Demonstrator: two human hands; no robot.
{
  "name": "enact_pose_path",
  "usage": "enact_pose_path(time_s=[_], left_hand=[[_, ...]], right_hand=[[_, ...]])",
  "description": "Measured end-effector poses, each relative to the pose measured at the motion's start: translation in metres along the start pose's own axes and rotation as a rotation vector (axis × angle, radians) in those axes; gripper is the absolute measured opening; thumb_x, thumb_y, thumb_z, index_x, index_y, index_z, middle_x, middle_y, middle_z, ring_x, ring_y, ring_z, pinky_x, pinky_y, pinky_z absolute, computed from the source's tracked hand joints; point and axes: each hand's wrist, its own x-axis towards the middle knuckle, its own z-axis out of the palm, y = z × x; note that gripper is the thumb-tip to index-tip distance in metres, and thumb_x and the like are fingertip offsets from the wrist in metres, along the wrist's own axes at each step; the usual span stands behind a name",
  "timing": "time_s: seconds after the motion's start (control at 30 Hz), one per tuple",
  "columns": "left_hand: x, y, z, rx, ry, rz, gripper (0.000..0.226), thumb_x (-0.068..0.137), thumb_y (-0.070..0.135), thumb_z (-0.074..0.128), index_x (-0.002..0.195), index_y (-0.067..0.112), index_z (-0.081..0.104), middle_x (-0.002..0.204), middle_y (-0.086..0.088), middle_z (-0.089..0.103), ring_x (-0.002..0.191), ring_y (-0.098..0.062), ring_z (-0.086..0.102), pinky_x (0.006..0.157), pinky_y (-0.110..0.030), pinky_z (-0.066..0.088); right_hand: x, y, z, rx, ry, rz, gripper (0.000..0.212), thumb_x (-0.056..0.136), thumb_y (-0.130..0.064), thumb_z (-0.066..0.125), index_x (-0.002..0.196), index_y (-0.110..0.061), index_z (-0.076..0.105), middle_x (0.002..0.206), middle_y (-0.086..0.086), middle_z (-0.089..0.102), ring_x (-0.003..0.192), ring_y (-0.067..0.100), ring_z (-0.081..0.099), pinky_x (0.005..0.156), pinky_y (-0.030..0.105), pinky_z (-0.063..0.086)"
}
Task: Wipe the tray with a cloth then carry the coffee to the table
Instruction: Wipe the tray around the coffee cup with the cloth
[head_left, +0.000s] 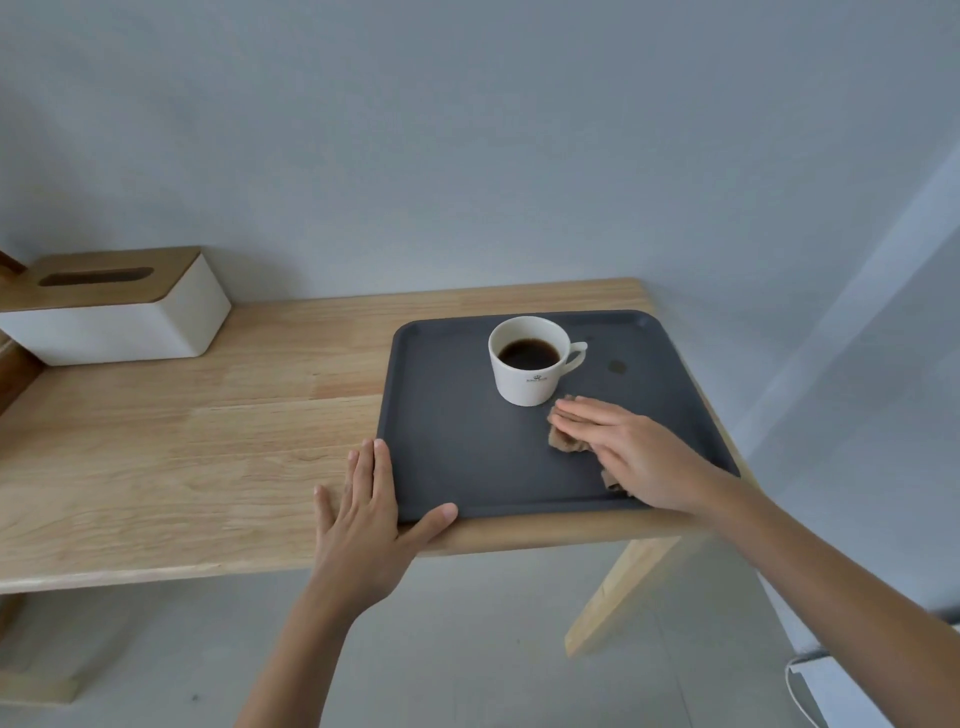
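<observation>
The limp cloth (569, 439) was pressed flat-fingered by the right hand (631, 452) (left hand (371, 512), spread, braced the tray's (467, 457) near-left corner).

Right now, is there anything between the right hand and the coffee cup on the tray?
Nothing visible stands between them. The right hand lies flat on the cloth, just in front of the cup, with only bare tray between. The left hand rests at the tray's near left corner.

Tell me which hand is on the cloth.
The right hand: it lies flat on the brown cloth beside the cup. The left hand only steadies the tray corner.
</observation>
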Motion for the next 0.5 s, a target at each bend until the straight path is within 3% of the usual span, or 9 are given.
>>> enact_pose_path(time_s=[0.2,0.33,0.43,0.5], left_hand=[[0.0,0.001,-0.002,0.005,-0.018,-0.001,0.111,0.069,0.085,0.021,0.149,0.021,-0.021,0.16,0.007,-0.02,0.146,-0.009,-0.022,0.119,-0.049,-0.009],[0.0,0.001,-0.003,0.011,-0.039,-0.008,0.11,0.07,0.083,0.023,0.148,0.021,-0.023,0.16,0.007,-0.021,0.145,-0.008,-0.023,0.119,-0.048,-0.01],[0.001,0.001,-0.004,0.01,-0.059,-0.013,0.109,0.072,0.082,0.026,0.148,0.021,-0.023,0.16,0.006,-0.021,0.145,-0.008,-0.024,0.119,-0.048,-0.012],[0.003,0.002,-0.007,-0.005,-0.094,-0.024,0.109,0.076,0.079,0.032,0.148,0.02,-0.023,0.159,0.005,-0.023,0.144,-0.01,-0.026,0.118,-0.049,-0.013]], right_hand=[[-0.023,0.029,-0.016,-0.023,0.032,0.104,0.052,0.099,-0.004,0.035,0.147,-0.026,0.035,0.156,-0.014,0.025,0.145,0.001,0.018,0.119,0.028,0.023],[-0.022,0.026,-0.01,-0.063,0.116,0.228,0.051,0.099,-0.007,0.035,0.149,-0.02,0.03,0.159,-0.009,0.021,0.147,0.01,0.016,0.116,0.021,0.017],[-0.018,0.021,-0.009,-0.118,0.148,0.295,0.052,0.098,-0.006,0.036,0.149,-0.016,0.029,0.159,-0.001,0.022,0.147,0.019,0.019,0.116,0.026,0.016],[-0.014,0.019,-0.012,-0.2,0.113,0.332,0.052,0.098,-0.008,0.036,0.148,-0.018,0.03,0.159,-0.001,0.023,0.147,0.025,0.018,0.117,0.038,0.016]])
